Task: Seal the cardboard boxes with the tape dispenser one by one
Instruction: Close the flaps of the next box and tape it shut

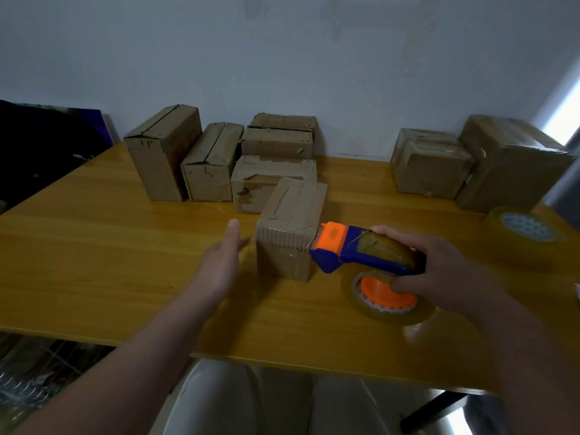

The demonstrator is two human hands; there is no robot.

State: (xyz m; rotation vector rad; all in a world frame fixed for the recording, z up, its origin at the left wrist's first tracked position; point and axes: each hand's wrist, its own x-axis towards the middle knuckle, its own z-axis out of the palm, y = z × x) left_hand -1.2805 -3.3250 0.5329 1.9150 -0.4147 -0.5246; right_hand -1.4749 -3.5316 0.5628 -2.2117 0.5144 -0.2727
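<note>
A small cardboard box (290,221) stands in the middle of the yellow wooden table (94,252). My right hand (439,265) grips a blue and orange tape dispenser (354,249) with a clear tape roll (392,312) on its orange hub. The dispenser's orange head touches the box's upper right edge. My left hand (222,255) is open, fingers stretched out, just left of the box and not touching it.
Several cardboard boxes (216,161) stand in a row at the back left and centre, and three more boxes (439,164) at the back right. A spare tape roll (527,230) lies at the right. The table's front edge is close to my legs.
</note>
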